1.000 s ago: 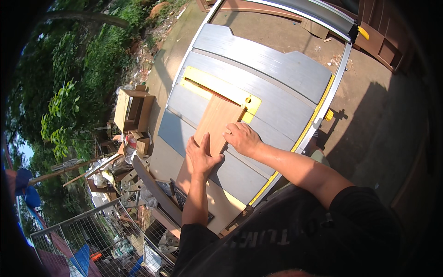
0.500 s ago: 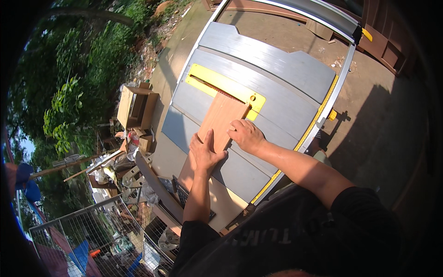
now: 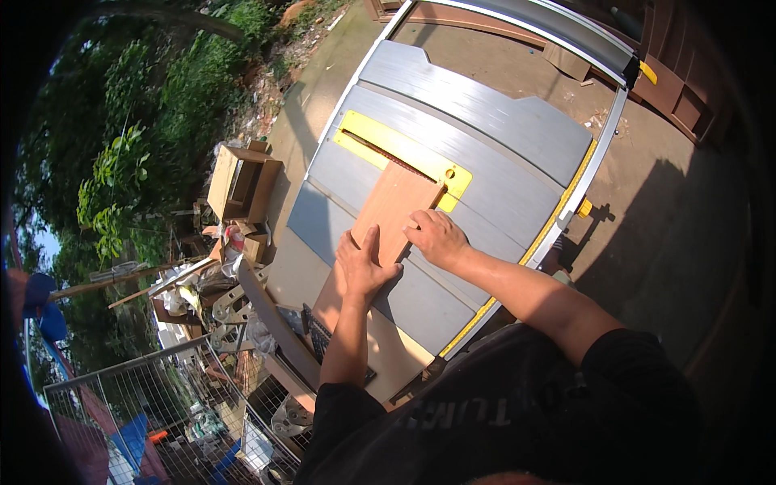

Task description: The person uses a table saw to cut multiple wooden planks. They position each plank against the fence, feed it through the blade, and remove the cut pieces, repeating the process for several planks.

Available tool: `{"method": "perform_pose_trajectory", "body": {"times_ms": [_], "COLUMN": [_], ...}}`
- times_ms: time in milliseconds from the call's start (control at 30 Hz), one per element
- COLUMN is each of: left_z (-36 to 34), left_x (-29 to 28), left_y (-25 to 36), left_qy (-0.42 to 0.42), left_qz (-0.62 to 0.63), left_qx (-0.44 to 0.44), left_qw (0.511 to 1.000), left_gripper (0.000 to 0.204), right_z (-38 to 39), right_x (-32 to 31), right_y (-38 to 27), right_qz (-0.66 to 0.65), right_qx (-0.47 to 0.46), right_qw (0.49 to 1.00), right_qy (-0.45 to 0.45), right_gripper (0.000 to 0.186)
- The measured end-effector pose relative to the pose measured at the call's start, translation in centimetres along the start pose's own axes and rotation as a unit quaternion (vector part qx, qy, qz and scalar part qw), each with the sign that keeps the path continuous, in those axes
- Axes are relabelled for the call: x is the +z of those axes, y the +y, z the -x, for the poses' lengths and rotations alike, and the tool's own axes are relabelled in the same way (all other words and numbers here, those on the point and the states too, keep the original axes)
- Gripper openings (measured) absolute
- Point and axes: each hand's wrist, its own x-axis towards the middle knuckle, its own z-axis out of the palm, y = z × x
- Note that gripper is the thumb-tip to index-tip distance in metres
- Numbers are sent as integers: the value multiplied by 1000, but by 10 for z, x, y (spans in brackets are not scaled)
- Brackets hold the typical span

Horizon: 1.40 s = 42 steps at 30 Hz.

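Note:
A reddish-brown wooden board (image 3: 392, 202) lies flat on the grey metal table (image 3: 461, 214) of a table saw. Its far end meets the slot in the yellow insert plate (image 3: 396, 145), where the thin edge of a saw blade (image 3: 412, 168) shows. Across the board's middle lies my left hand (image 3: 364, 263), closed around its width with the thumb pointing up along the top face. My right hand (image 3: 439, 239) has curled fingers pressed on the board's right edge, close to the yellow plate. The left hand's fingertips are partly hidden.
A silver rail with a yellow scale (image 3: 558, 230) borders the saw table on the right. At the far side runs a silver frame bar (image 3: 558, 28). To the left are a cardboard box (image 3: 246, 182), piled scrap and a wire mesh panel (image 3: 153, 404). Brown panels (image 3: 687, 97) stand at the far right.
The whole view has shifted slightly. Both hands and the board keep nearly the same place against the saw; no clear movement of the board shows.

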Motion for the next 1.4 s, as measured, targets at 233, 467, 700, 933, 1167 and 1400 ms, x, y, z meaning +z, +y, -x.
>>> {"method": "perform_pose_trajectory", "body": {"times_ms": [233, 467, 700, 933, 1167, 1400], "left_z": [0, 0, 1, 0, 0, 0], "left_x": [0, -3, -2, -1, 2, -1], "left_y": [2, 3, 3, 2, -1, 2], "left_qy": [5, 0, 7, 10, 15, 12], "left_qz": [9, 14, 6, 9, 6, -5], "left_qx": [-8, -11, -5, 2, 12, 4], "left_qw": [1000, 1000, 1000, 1000, 1000, 1000], "left_gripper": [110, 109, 109, 110, 111, 111], "right_z": [0, 0, 0, 1, 1, 1], "right_x": [2, 3, 4, 3, 5, 8], "right_y": [0, 1, 1, 2, 2, 3], "right_qz": [6, 14, 10, 0, 1, 4], "right_qx": [-10, -24, -19, -21, -18, -20], "right_qw": [1000, 998, 998, 998, 998, 997], "right_qy": [29, 64, 59, 60, 63, 73], "right_gripper": [17, 11, 5, 6, 6, 5]}}
